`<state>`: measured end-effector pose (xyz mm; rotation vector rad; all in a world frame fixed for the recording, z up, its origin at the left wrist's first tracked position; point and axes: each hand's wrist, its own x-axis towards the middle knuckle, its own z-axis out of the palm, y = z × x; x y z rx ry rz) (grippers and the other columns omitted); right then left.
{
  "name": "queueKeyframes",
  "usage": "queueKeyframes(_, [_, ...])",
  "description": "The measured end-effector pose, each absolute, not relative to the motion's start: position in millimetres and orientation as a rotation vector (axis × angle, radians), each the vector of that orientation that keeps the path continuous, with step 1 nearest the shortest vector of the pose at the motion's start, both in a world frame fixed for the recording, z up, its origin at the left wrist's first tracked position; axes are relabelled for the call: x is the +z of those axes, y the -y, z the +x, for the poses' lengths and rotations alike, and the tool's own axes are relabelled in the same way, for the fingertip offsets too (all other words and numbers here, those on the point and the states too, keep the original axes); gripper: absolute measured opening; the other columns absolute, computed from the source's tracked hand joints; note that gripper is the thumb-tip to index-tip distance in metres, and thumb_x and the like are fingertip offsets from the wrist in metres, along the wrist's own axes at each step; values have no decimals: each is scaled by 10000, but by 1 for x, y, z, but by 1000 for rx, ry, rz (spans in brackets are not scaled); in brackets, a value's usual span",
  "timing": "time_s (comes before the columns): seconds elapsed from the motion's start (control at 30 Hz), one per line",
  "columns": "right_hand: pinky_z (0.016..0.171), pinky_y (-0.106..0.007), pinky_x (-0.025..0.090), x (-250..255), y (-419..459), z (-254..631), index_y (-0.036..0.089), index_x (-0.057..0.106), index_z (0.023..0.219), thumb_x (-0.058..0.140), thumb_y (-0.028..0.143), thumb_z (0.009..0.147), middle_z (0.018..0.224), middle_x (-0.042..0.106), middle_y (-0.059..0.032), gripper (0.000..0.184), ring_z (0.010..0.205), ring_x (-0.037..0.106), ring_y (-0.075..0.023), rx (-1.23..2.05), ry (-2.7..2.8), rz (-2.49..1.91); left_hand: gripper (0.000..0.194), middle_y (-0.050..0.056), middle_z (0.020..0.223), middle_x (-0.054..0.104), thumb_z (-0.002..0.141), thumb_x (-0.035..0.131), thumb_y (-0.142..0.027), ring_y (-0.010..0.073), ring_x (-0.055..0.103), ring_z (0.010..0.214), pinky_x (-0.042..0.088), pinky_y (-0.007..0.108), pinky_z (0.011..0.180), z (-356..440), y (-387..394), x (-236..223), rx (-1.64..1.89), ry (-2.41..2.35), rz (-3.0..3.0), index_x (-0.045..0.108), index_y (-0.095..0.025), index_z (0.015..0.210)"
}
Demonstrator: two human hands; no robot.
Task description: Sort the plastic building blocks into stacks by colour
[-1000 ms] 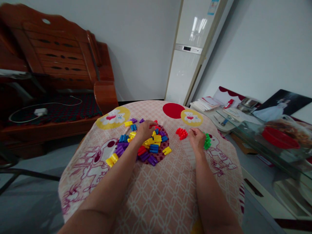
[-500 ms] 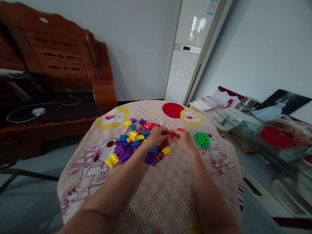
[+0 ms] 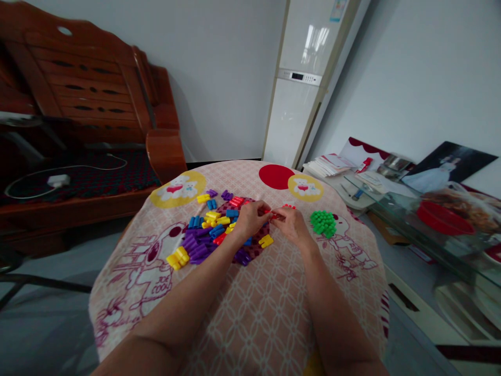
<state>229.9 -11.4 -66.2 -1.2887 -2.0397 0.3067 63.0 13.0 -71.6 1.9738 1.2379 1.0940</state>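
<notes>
Above the round table, my left hand [image 3: 251,216] and my right hand [image 3: 291,223] meet, fingertips pinched on a small red plastic building block [image 3: 273,213]. My fingers cover most of it. Left of and beneath my left hand spreads a loose heap of blocks: purple blocks [image 3: 197,244], yellow blocks [image 3: 212,215], blue blocks [image 3: 232,213] and red blocks [image 3: 237,201]. A yellow block [image 3: 266,241] lies just below the gap between my hands. Behind my right fingers a few red blocks [image 3: 289,206] show. Right of that hand sits a tight cluster of green blocks [image 3: 323,223].
A patterned cloth [image 3: 250,313] covers the table. On the left stands a wooden bench [image 3: 90,94] with a white charger [image 3: 58,180]. At the right, a glass shelf [image 3: 395,219] carries papers [image 3: 329,166] and a red bowl [image 3: 444,218]. A tall white cabinet unit [image 3: 289,115] stands behind.
The view has shifted slightly. My hands stay together on the red block, with the fingertips a little repositioned; the surrounding blocks look unmoved.
</notes>
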Motion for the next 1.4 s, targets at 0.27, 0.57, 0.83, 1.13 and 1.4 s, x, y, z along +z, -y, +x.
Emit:
queueKeyframes(0.27, [710,-252,489,-67,13,225,204,733,958,597,163,837,846,738,-51,186,774,669,-175,347,1950,-1282,144,47,807,732,805,630,-206,166,673,737,506,247,674,63,-15,-79,1121,-1123,1963,673,-160,935])
queueKeyframes(0.57, [652,-262,492,-74,6,249,180,705,888,549,263,840,788,728,-45,183,708,667,-181,317,1698,-1382,245,59,887,750,781,576,-119,171,703,829,554,268,760,55,-25,-79,1215,-1145,1965,688,-147,998])
queueKeyframes(0.83, [737,-297,457,-82,-5,259,168,698,809,539,248,835,825,694,-78,180,753,618,-193,-55,1664,-1528,254,68,924,760,789,572,-154,175,701,822,546,271,772,16,-40,-67,1260,-1546,1882,709,-126,1001])
queueKeyframes(1.13, [684,-265,365,-89,-10,245,176,694,888,568,198,877,910,680,-78,128,806,573,-181,-198,1860,-1810,324,109,997,751,807,519,-140,216,697,919,533,305,844,6,-48,-78,1081,-1752,2018,710,-114,1068])
queueKeyframes(1.4, [623,-266,303,-87,-3,244,194,682,863,548,229,911,901,662,-64,147,767,552,-165,-324,1859,-1855,452,133,1160,707,831,387,-25,221,650,1076,490,328,958,-1,-59,-97,720,-1877,2209,660,-111,1182])
